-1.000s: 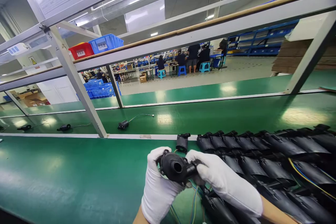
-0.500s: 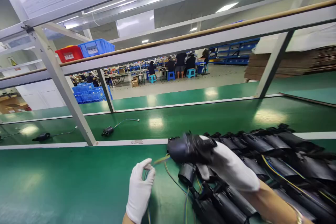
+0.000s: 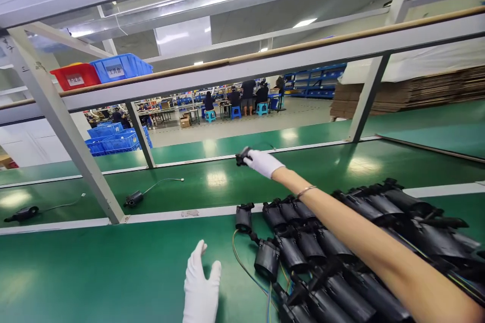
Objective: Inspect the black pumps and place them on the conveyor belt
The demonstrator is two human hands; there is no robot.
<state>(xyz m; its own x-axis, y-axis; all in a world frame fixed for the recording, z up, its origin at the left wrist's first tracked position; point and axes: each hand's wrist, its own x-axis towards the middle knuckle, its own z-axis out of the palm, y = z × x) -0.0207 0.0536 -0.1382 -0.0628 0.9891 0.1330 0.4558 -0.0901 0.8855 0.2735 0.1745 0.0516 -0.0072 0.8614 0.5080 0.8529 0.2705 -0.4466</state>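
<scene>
The right hand (image 3: 263, 162) is stretched well out, gloved fingers closed around a small black part (image 3: 241, 157) at the far side of the green belt (image 3: 318, 166); whether that part touches the surface, I cannot tell; the left hand (image 3: 202, 285) is over the near worktop (image 3: 113, 272), thumb and fingers wide apart, nothing between them; just beside it, rows of black cylindrical units (image 3: 267, 260), some trailing coloured wires (image 3: 246, 275); up on the shelf, a red bin (image 3: 76, 79) with something yellow peeping above its rim, and touching it a labelled blue bin (image 3: 121, 68), its contents hidden; beyond the frame, blue crates (image 3: 125, 144) stand stacked, insides unclear.
</scene>
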